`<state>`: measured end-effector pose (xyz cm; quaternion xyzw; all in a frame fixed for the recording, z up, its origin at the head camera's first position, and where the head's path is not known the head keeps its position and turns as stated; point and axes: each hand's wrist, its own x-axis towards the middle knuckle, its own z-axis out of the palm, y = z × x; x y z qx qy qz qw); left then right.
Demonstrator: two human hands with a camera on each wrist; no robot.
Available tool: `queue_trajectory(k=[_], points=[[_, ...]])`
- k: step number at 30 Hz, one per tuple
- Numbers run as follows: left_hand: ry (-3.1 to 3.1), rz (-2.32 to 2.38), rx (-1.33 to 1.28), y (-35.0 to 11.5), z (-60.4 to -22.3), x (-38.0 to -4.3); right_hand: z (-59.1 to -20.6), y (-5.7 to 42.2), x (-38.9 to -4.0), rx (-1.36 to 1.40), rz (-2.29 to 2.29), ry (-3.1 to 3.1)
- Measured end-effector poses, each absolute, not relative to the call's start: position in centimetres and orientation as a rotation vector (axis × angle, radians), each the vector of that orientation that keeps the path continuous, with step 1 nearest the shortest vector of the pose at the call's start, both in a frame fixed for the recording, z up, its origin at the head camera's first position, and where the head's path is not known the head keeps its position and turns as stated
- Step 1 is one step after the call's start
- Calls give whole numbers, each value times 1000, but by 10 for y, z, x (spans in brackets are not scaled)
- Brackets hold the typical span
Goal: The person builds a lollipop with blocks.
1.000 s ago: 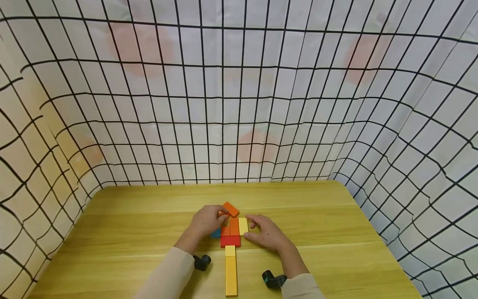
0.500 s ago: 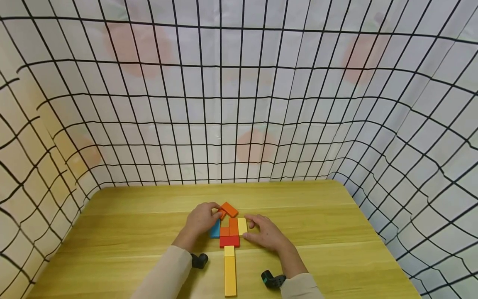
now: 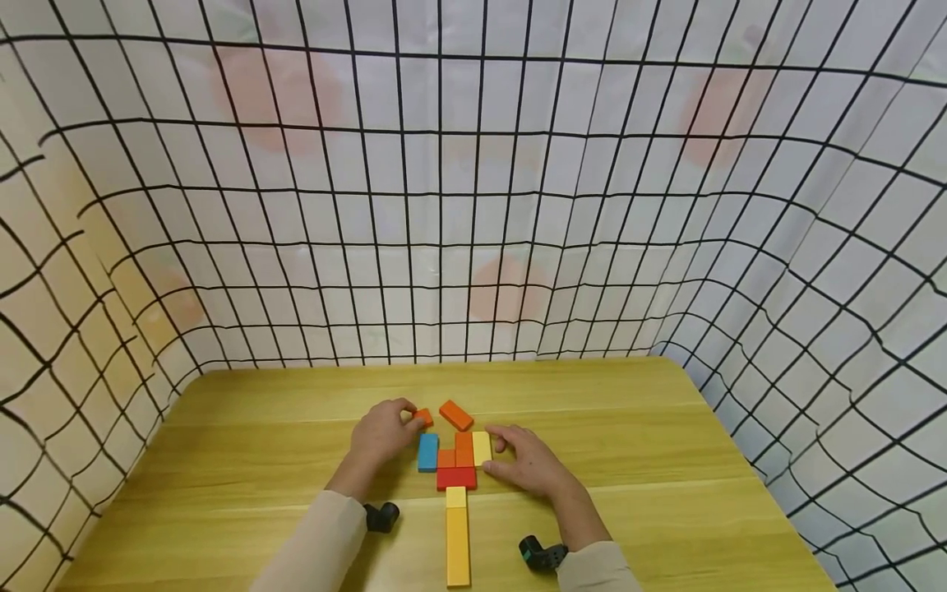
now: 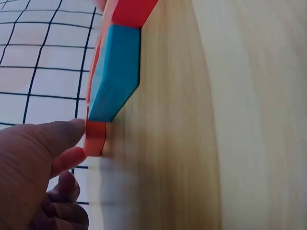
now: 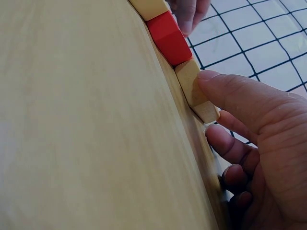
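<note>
My left hand (image 3: 381, 431) pinches a small orange block (image 3: 423, 418) between thumb and index finger, beyond the blue block (image 3: 428, 453). In the left wrist view the small orange block (image 4: 95, 139) lies past the blue block (image 4: 117, 72). Thumb and index finger of my right hand (image 3: 528, 462) hold the pale yellow block (image 3: 482, 448) at its near and far ends; the right wrist view shows the thumb on this block (image 5: 192, 84). To its left stand an upright orange block (image 3: 464, 449) and an orange square block (image 3: 446, 458), both above a red block (image 3: 456, 478).
Below the red block, a small yellow block (image 3: 455, 497) and a long yellow block (image 3: 458, 546) form a column. A loose orange block (image 3: 456, 415) lies tilted beyond the group. Black netting (image 3: 459, 247) rises behind the wooden table (image 3: 629, 427).
My left hand has moved left with the small orange block, away from the loose tilted orange block. The blue block now shows fully. My right hand has stayed at the pale yellow block.
</note>
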<state>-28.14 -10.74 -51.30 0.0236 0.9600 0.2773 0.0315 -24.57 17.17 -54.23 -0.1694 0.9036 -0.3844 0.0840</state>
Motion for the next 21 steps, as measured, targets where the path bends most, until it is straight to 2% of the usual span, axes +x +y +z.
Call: queue_trajectory(k=[14, 21], points=[[2929, 918, 114, -118, -514, -279, -542, 172, -246, -497, -1151, 2699], [2857, 1121, 70, -114, -516, -276, -541, 172, -246, -497, -1158, 2693]])
